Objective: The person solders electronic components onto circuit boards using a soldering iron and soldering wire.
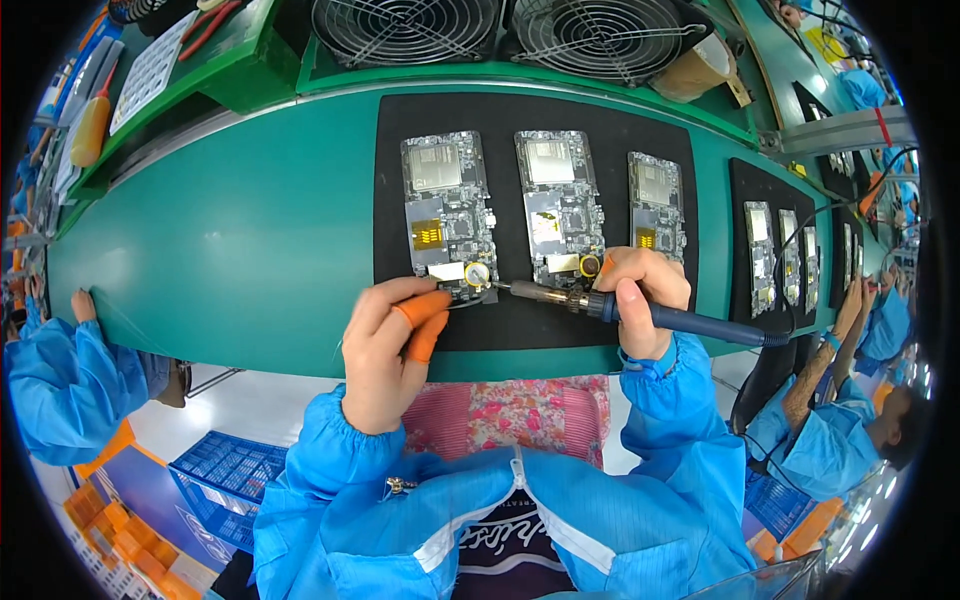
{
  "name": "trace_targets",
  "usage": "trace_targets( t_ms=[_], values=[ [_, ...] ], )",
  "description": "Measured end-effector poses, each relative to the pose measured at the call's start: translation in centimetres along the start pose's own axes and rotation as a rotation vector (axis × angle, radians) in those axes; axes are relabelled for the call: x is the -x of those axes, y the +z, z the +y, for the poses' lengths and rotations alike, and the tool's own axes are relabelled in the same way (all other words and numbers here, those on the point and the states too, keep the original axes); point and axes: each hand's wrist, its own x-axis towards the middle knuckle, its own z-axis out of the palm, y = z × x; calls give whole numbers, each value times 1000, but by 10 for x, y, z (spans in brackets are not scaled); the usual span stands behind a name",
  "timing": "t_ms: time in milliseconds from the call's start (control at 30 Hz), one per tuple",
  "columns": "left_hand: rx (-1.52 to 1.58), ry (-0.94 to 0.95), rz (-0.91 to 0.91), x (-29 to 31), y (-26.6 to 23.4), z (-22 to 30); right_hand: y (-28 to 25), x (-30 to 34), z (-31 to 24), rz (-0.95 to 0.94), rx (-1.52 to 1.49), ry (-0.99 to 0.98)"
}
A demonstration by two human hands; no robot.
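Note:
My right hand (648, 295) is closed round the blue handle of a soldering iron (690, 322), an orange finger cot on one finger. The iron's tip points left, at a round coin cell (477, 274) on the lower end of the left circuit board (452, 200). My left hand (390, 335), with orange finger cots on two fingertips, pinches a thin solder wire (468, 301) beside that same end. A second circuit board (560, 200) lies in the middle. The third circuit board (657, 195) lies right of it, its lower end partly hidden by my right hand.
The boards rest on a black mat (540, 335) on a green bench (230, 230). Two fans (600, 35) with wire guards and a tape roll (695, 68) stand behind. A green shelf (215, 75) is at far left. Co-workers sit on both sides; more boards lie on another mat (765, 180).

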Motion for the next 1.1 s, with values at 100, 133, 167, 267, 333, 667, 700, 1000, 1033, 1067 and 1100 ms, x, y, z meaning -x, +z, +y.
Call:
trace_targets(
  t_ms=[100, 133, 167, 267, 333, 667, 700, 1000, 1033, 1067, 1100],
  values=[
    [-3, -42, 56, 4, 2, 3, -3, 0, 1, -56, 12, 23],
    [-59, -37, 70, 5, 2, 4, -3, -1, 0, -58, 12, 28],
    [-58, -41, 69, 5, 3, 3, -2, -2, 0, -65, 23, 3],
    [-155, 112, 71, 4, 4, 1, -1, -2, 1, -73, 26, -28],
    [-227, 149, 63, 2, 3, 3, 0, -2, 2, -76, 14, -35],
    [-248, 150, 60, 4, 4, 1, 4, -4, 5, -123, 50, -74],
    [-248, 150, 53, 4, 4, 0, 4, -3, 6, -123, 49, -75],
    [-247, 155, 30, 1, 7, 1, 4, -4, 6, -127, 32, -93],
    [-248, 165, 26, 0, 7, 2, 4, -4, 6, -126, 34, -93],
    [-247, 165, 25, 0, 8, 2, 3, -3, 5, -125, 38, -93],
    [-256, 184, 22, -1, 9, 3, 3, -3, 5, -125, 43, -94]
  ],
)
